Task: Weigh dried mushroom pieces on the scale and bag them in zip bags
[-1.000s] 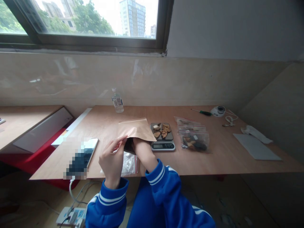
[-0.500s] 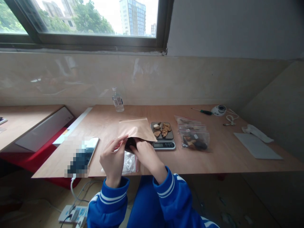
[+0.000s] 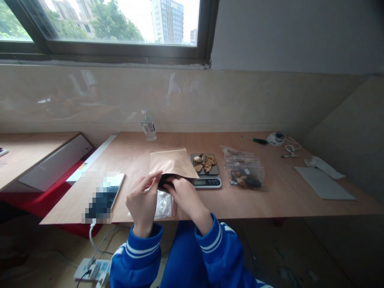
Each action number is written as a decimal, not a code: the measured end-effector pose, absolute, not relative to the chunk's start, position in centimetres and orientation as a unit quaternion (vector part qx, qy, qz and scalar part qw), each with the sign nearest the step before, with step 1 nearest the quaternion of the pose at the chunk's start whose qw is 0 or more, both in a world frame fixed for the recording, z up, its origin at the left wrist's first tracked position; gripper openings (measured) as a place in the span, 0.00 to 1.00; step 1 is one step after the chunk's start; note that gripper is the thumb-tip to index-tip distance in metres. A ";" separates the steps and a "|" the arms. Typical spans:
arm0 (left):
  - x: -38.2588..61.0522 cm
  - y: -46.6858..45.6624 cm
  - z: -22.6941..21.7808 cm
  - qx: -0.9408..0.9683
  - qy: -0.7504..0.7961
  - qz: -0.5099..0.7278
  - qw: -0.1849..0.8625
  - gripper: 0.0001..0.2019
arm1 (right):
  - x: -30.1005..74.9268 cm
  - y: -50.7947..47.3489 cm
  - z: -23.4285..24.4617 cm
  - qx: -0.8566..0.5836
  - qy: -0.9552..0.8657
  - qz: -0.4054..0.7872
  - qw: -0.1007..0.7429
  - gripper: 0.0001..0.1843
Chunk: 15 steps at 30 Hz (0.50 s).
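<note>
A brown kraft paper bag lies with its dark mouth towards me, left of a kitchen scale. My left hand pinches the mouth's left edge between thumb and fingers. My right hand reaches into the opening with its fingers curled; the fingertips, and whatever they hold, are hidden inside. On the digital scale rest several dried brown slices and a pale piece. Below the bag, partly covered by my hands, are clear plastic zip bags with a red seal line.
Zip bags of dark dried pieces lie right of the scale. A phone or tablet on a cable is at left, a water bottle behind. Far right are a screwdriver, a white camera and a white sheet.
My right hand has shifted slightly at the bag's mouth, its fingers curled a little differently. My left hand keeps its pinch, and the bag stays in place.
</note>
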<state>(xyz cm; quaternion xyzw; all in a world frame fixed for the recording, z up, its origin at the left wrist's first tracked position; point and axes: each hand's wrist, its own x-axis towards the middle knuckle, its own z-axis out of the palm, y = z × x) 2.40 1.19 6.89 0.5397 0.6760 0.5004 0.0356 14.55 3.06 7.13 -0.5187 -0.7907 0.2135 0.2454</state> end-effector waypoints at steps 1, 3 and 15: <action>2.4 1.2 7.0 0.539 0.675 0.502 0.029 0.08 | 14.6 2.8 7.2 -0.517 -0.792 0.195 0.260 0.11; 2.2 1.5 7.3 0.538 0.673 0.507 0.013 0.08 | 14.8 2.0 7.4 -0.502 -0.791 0.166 0.310 0.11; 1.6 8.7 11.3 0.515 0.633 0.577 -0.033 0.16 | 26.5 5.1 4.2 -0.574 -0.530 0.214 0.586 0.12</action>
